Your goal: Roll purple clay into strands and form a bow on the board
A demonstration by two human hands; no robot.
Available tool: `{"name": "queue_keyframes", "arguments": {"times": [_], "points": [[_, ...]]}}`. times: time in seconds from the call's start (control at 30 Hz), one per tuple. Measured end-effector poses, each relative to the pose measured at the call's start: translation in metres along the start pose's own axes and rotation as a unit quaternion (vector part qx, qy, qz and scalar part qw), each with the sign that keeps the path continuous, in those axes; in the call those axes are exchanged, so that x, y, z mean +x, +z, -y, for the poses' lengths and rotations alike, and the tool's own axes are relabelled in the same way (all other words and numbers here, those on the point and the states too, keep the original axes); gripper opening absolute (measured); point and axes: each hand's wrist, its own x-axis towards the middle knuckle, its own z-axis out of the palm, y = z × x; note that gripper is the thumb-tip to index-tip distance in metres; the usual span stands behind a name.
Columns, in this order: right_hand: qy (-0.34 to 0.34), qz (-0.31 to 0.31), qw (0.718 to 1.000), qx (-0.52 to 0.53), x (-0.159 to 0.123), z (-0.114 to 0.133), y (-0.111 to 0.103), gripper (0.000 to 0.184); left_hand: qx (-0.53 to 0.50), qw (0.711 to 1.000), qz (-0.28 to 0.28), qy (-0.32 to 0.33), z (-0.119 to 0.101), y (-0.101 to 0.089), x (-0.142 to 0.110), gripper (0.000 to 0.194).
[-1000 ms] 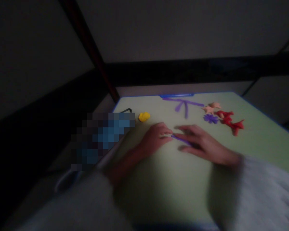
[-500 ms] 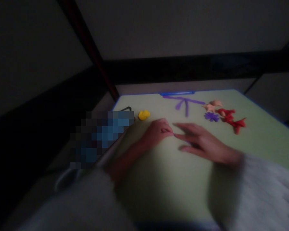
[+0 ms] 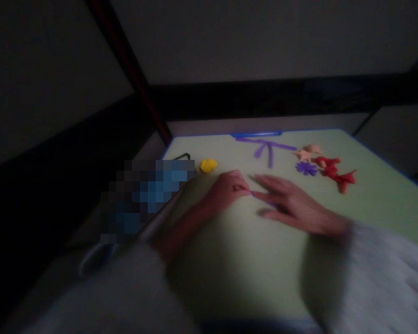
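My left hand point(image 3: 230, 185) is closed in a pinch, thumb and forefinger together, on one end of a thin purple clay strip point(image 3: 252, 193). My right hand point(image 3: 296, 204) lies palm down over the rest of that strip, its fingers stretched out and spread, the forefinger close to the left fingertips. Most of the strip is hidden under the right hand. Both hands are over the pale green tabletop point(image 3: 244, 269). Behind them lie flat purple clay strips point(image 3: 270, 155), some joined in a branching shape. A yellow clay lump point(image 3: 208, 165) sits beyond my left hand.
At the right back lie a purple flower shape point(image 3: 306, 168), a peach star shape point(image 3: 303, 155) and red clay pieces point(image 3: 344, 179). A blue handle or bar point(image 3: 257, 134) runs along the far table edge. Left of the table is a blurred-out object point(image 3: 153, 195).
My right hand has shifted very slightly, its fingers moving a little over the strip. My left hand keeps its pinch in the same place.
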Motion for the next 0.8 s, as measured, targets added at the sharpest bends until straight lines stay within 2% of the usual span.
{"name": "queue_keyframes", "arguments": {"times": [0.13, 0.33, 0.5, 0.67, 0.8], "points": [[0.009, 0.008, 1.000, 0.006, 0.001, 0.000, 0.000, 0.049, -0.002, 1.000, -0.002, 0.001, 0.000, 0.000, 0.000, 0.007], [-0.021, 0.019, 1.000, 0.000, -0.003, -0.001, 0.000, 0.060, -0.004, 1.000, -0.001, 0.001, 0.002, 0.000, -0.001, 0.008], [-0.006, 0.041, 0.999, -0.009, -0.003, 0.000, 0.003, 0.057, -0.007, 1.000, -0.006, -0.005, 0.000, 0.001, -0.001, 0.008], [-0.016, 0.016, 0.999, 0.022, -0.001, -0.001, -0.002, 0.059, -0.026, 1.000, 0.004, 0.000, 0.005, -0.004, 0.000, 0.006], [-0.021, 0.007, 1.000, -0.006, 0.004, -0.002, 0.000, 0.060, -0.074, 0.997, 0.001, 0.002, 0.014, -0.009, 0.002, 0.008]]}}
